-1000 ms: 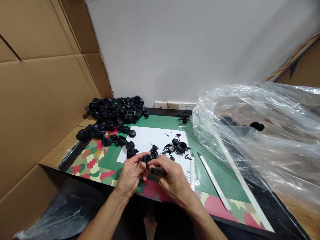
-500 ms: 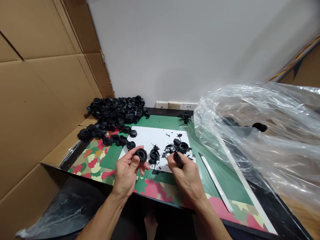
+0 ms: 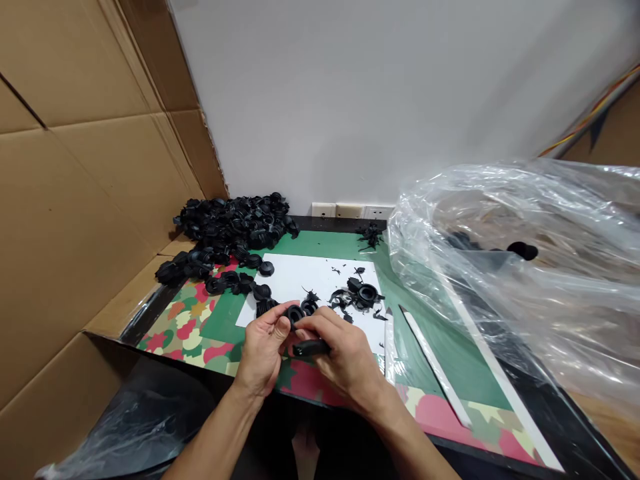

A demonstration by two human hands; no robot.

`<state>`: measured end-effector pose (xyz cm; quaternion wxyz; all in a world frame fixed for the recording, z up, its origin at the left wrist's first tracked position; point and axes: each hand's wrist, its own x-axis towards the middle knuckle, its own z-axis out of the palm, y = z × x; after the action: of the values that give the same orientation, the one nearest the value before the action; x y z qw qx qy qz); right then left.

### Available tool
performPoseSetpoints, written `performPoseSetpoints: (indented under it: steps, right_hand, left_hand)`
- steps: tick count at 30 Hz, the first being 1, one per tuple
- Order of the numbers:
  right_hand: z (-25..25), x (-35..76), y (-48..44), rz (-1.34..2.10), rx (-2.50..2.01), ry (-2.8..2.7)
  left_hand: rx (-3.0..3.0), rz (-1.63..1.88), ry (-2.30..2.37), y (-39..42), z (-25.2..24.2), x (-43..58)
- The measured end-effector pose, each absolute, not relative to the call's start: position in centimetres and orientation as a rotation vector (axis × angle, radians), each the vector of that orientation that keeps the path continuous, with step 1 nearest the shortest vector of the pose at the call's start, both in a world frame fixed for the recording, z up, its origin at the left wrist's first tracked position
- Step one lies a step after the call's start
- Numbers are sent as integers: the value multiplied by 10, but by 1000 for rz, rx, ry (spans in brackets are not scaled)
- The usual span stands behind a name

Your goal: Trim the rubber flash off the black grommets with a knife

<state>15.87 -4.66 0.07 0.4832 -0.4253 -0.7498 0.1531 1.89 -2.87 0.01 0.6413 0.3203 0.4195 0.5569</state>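
Observation:
My left hand (image 3: 264, 347) pinches a round black rubber grommet-like part (image 3: 294, 316) with a ring-shaped opening, held over the front of a white sheet (image 3: 285, 277). Close against it, the fingertips of my right hand (image 3: 345, 350) touch or nearly touch the part's rim. A smooth black elongated thing (image 3: 311, 348) sticks out from under the curled right fingers; its kind is not clear. Just behind the hands lies another black ringed part (image 3: 310, 307), partly covered. To the right on the sheet sits a further ringed part (image 3: 367, 295) among black scraps (image 3: 343, 300).
A large heap of black parts (image 3: 235, 220) fills the back left, beside a cardboard wall (image 3: 100, 200). Two slim white pen-like tools (image 3: 435, 367) lie right of the sheet. A clear plastic bag (image 3: 500, 220) covers the right side. Black scraps (image 3: 370, 235) lie near the wall sockets (image 3: 350, 211).
My right hand has moved left and come up to the part in my left hand, with the black thing in it turned sideways. A second white tool now shows beside the sheet.

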Motion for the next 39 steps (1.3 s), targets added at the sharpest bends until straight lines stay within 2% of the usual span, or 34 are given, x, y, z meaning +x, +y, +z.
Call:
performPoseSetpoints:
  steps: [5,10,14,17,25,33,39]
  right_hand:
    - [-1,159,-46,238,-1115,-1959]
    - [-10,156,-44,144,-1304,-1861]
    - [-14,167,-41,350,-1547,-1543]
    - [-9,178,-41,539,-1571,-1360]
    - [-8,179,-42,641,-1511,-1401]
    - [-10,169,-41,322,-1188,-1603]
    - [-4,159,-42,-76,-1338,-1846]
  left_hand:
    - [826,1281,1040,-28,-3,17]
    - [841,1315,1045,-31,-3,18]
    - [790,1433,959,-31,6,19]
    - [713,1354,908,-28,9,18]
    - [606,1227,884,-26,2,21]
    - [808,1146,912,-29,-3,24]
    - [884,1150,1046,-32,-2,26]
